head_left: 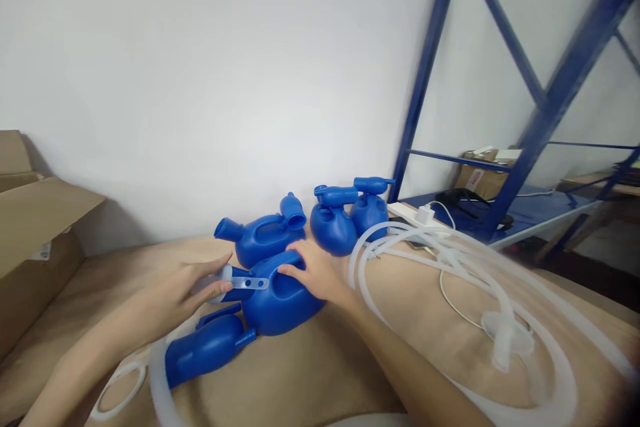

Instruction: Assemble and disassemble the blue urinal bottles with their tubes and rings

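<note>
My right hand (315,270) is wrapped round the handle of a blue plastic jug-like bottle (280,313) lying on the table. At the bottle's neck, my left hand (200,283) pinches a translucent cap (227,275) between thumb and fingers. From the cap a clear strap (256,283) with holes reaches over the bottle's shoulder. Just below my left hand lies a loose blue spouted piece (207,345). Another blue bottle (267,240) rests right behind the held one, with a blue spouted piece (293,211) on it.
Two more blue bottles (334,232) with spouted pieces stand near the wall. Coiled translucent tubing (560,373) covers the right side, near a white charger (425,215) and cable. An open cardboard box (35,280) stands left. Blue metal shelving (425,73) rises at the right.
</note>
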`<state>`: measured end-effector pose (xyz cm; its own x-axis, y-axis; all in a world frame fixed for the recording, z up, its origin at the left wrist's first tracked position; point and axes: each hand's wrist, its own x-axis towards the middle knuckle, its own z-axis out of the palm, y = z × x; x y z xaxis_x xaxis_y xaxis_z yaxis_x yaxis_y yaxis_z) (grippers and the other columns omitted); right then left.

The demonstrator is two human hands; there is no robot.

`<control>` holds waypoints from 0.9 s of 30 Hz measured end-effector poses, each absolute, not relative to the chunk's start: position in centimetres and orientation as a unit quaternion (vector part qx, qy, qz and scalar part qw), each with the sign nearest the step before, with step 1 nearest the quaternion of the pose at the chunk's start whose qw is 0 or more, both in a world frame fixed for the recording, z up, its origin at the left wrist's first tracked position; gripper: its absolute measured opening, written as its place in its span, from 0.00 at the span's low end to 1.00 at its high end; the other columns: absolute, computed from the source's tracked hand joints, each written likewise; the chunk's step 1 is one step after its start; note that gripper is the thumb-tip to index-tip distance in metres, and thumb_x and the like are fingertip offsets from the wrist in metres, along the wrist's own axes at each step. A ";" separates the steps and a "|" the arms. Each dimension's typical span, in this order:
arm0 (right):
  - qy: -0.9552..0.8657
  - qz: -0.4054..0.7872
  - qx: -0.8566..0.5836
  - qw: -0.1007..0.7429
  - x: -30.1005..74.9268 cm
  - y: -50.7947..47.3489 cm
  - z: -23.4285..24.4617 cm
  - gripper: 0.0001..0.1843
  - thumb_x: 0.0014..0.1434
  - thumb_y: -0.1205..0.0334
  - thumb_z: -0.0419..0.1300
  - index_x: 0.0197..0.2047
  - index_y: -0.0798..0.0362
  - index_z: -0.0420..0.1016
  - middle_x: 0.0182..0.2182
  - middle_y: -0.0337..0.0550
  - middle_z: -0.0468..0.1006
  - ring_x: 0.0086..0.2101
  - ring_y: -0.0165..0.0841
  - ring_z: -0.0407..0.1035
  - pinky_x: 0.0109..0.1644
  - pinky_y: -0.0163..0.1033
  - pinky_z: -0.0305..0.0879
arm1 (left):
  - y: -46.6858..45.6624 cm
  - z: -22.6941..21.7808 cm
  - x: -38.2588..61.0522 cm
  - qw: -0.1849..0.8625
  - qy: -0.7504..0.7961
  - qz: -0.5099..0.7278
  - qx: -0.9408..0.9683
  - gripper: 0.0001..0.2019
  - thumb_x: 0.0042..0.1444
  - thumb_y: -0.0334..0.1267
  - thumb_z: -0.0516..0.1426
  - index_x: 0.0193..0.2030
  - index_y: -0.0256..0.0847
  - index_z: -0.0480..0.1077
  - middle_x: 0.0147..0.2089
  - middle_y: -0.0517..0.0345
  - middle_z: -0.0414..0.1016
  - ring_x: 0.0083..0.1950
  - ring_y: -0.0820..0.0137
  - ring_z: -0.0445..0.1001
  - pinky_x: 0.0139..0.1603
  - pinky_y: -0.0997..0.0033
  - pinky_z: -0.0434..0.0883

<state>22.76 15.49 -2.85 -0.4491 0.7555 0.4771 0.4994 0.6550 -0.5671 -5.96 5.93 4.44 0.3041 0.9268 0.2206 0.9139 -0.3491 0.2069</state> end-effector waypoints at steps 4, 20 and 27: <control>-0.832 0.153 -0.385 0.368 22.9 15.4 -2.7 0.19 0.66 0.43 0.68 0.50 0.47 0.76 0.46 0.40 0.82 0.49 0.40 0.75 0.54 0.43 0.67 | 6.7 1.2 -6.9 -0.080 0.576 0.138 0.802 0.27 0.73 0.55 0.44 0.65 0.46 0.74 0.64 0.51 0.79 0.62 0.49 0.79 0.60 0.55 0.76; -0.843 0.173 -0.363 0.358 23.9 15.8 -2.7 0.19 0.68 0.42 0.66 0.52 0.48 0.77 0.46 0.42 0.80 0.47 0.39 0.73 0.53 0.43 0.66 | 6.8 -1.3 -5.0 -0.271 0.540 0.071 0.793 0.33 0.76 0.50 0.37 0.65 0.26 0.70 0.53 0.29 0.80 0.42 0.46 0.84 0.40 0.50 0.78; -0.855 0.190 -0.332 0.350 24.7 15.9 -2.4 0.21 0.67 0.40 0.66 0.52 0.47 0.76 0.45 0.41 0.79 0.47 0.40 0.73 0.51 0.44 0.67 | 8.6 -1.7 -10.0 -0.293 0.356 0.026 0.887 0.36 0.71 0.65 0.43 0.65 0.40 0.74 0.58 0.36 0.79 0.58 0.49 0.78 0.61 0.53 0.73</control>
<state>24.72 15.86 -2.40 -0.5338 0.7013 0.4725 0.4354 0.7069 -0.5574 -9.99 8.64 -1.74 0.7454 0.6161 0.2546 0.6464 -0.5747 -0.5018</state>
